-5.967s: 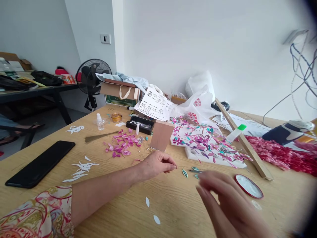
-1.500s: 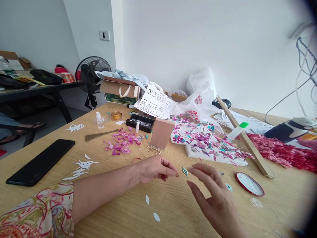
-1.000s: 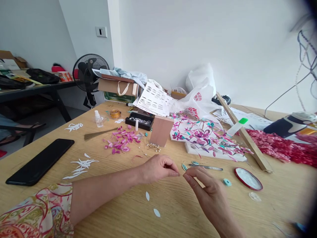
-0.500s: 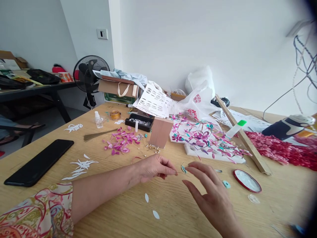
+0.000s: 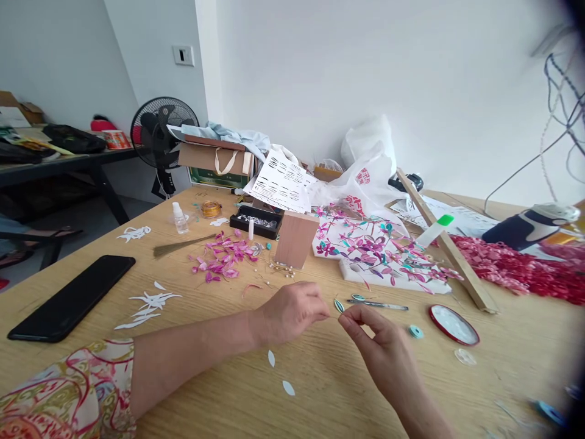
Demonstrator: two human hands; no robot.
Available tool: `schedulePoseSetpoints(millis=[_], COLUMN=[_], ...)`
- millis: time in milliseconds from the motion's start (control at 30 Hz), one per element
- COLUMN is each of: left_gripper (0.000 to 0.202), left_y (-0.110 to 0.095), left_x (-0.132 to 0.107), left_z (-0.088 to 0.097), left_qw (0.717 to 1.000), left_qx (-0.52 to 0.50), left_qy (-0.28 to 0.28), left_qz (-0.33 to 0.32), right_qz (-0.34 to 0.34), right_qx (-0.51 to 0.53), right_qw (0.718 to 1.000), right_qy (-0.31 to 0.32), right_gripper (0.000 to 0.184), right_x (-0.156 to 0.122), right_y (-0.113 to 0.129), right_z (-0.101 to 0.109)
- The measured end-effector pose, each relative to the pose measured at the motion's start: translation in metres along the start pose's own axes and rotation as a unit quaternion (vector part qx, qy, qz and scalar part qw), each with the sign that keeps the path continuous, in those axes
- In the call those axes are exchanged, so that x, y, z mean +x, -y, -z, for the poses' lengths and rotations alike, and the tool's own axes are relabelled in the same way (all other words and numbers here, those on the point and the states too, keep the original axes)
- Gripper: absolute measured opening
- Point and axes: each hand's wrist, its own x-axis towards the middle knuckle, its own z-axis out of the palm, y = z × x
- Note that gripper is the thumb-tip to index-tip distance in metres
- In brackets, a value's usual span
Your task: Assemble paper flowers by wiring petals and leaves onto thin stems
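A small green leaf (image 5: 339,306) with a pale edge stands between my hands, with a thin wire or thread running below it. My left hand (image 5: 292,312) is closed in a pinch at the left end of this strand. From the right, my right hand (image 5: 381,335) pinches the strand beside the leaf's base, thumb against forefinger. Just beyond the fingertips, a second green leaf (image 5: 358,297) lies by a pair of slim metal tweezers (image 5: 381,305). Two white paper leaf shapes, one a cut-out (image 5: 288,388), lie on the table below my hands.
Pink petals (image 5: 223,256), a wooden block (image 5: 297,241) and a black tray (image 5: 256,235) stand beyond my left hand. Purple flower sprays rest on white foam (image 5: 350,274). At right are a teal spool (image 5: 415,331), a red-rimmed lid (image 5: 454,340) and a wooden bar (image 5: 475,289).
My right hand's fingers have closed from apart into a pinch beside the leaf. My left hand has turned slightly, its back now more upward. The tweezers and second leaf have come into clearer view.
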Motion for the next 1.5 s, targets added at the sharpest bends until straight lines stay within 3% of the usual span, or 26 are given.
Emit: schedulePoseSetpoints(millis=[67, 167, 233, 300, 333, 367, 433, 533, 633, 733, 833, 900, 967, 1033, 1067, 1133, 1200, 1300, 1400, 1500], left_gripper=[0.026, 0.029, 0.025, 0.016, 0.011, 0.008, 0.009, 0.017, 0.022, 0.023, 0.021, 0.017, 0.01, 0.01, 0.014, 0.024, 0.03, 0.027, 0.017, 0.011], left_y=[0.001, 0.003, 0.005, 0.005, 0.006, 0.006, 0.006, 0.006, 0.008, 0.007, 0.005, 0.004, 0.002, 0.002, 0.002, 0.004, 0.007, 0.009, 0.007, 0.003], left_x=[-0.003, -0.004, -0.003, 0.001, 0.002, 0.004, 0.005, 0.004, 0.003, 0.002, 0.003, 0.003, 0.003, 0.002, 0.0, -0.002, -0.004, -0.004, -0.001, 0.002], left_z=[-0.001, -0.003, -0.004, -0.005, -0.005, -0.005, -0.002, 0.001, 0.003, 0.003, 0.002, 0.001, -0.001, -0.002, -0.003, -0.004, -0.005, -0.006, -0.006, -0.004], left_qw=[0.98, 0.962, 0.982, 0.998, 0.991, 0.97, 0.9, 0.806, 0.769, 0.761, 0.775, 0.808, 0.879, 0.964, 0.99, 0.995, 0.974, 0.973, 0.994, 0.996], left_qx=[0.158, 0.224, 0.157, 0.014, -0.076, -0.169, -0.341, -0.499, -0.545, -0.551, -0.538, -0.497, -0.396, -0.222, -0.118, 0.068, 0.18, 0.191, 0.07, -0.052], left_qy=[-0.006, -0.02, -0.04, -0.061, -0.064, -0.059, -0.025, 0.028, 0.048, 0.059, 0.067, 0.065, 0.038, 0.004, -0.008, -0.018, -0.022, -0.051, -0.072, -0.062], left_qz=[-0.119, -0.156, -0.099, 0.019, 0.093, 0.166, 0.271, 0.319, 0.331, 0.336, 0.326, 0.31, 0.261, 0.148, 0.071, -0.069, -0.137, -0.121, -0.038, 0.047], right_qz=[-0.089, -0.146, -0.128, -0.085, -0.057, -0.025, 0.055, 0.174, 0.234, 0.253, 0.245, 0.22, 0.166, 0.077, 0.026, -0.072, -0.137, -0.161, -0.125, -0.062], right_qx=[0.066, 0.149, 0.157, 0.121, 0.088, 0.049, -0.028, -0.093, -0.119, -0.121, -0.099, -0.078, -0.049, -0.011, 0.014, 0.08, 0.15, 0.198, 0.152, 0.076], right_qw=[0.994, 0.977, 0.979, 0.989, 0.994, 0.997, 0.995, 0.978, 0.964, 0.959, 0.964, 0.972, 0.985, 0.997, 1.0, 0.994, 0.979, 0.966, 0.98, 0.995], right_qy=[0.027, 0.052, 0.036, 0.002, -0.021, -0.046, -0.079, -0.066, -0.039, -0.031, -0.02, -0.01, -0.003, -0.005, -0.004, 0.007, 0.021, 0.028, 0.002, -0.027], right_gripper=[0.027, 0.029, 0.028, 0.023, 0.021, 0.018, 0.015, 0.021, 0.023, 0.018, 0.012, 0.013, 0.016, 0.02, 0.022, 0.025, 0.027, 0.027, 0.026, 0.025], right_x=[0.001, 0.003, 0.004, 0.004, 0.003, 0.002, 0.001, 0.001, 0.003, 0.004, 0.004, 0.003, 0.002, 0.002, 0.002, 0.002, 0.003, 0.004, 0.004, 0.003], right_y=[-0.002, -0.004, -0.004, -0.004, -0.005, -0.005, -0.007, -0.007, -0.007, -0.006, -0.003, -0.001, 0.001, 0.0, 0.0, -0.003, -0.005, -0.007, -0.007, -0.004], right_z=[-0.003, -0.006, -0.005, -0.002, 0.0, 0.003, 0.007, 0.01, 0.009, 0.009, 0.01, 0.01, 0.008, 0.005, 0.003, -0.002, -0.006, -0.01, -0.01, -0.009])
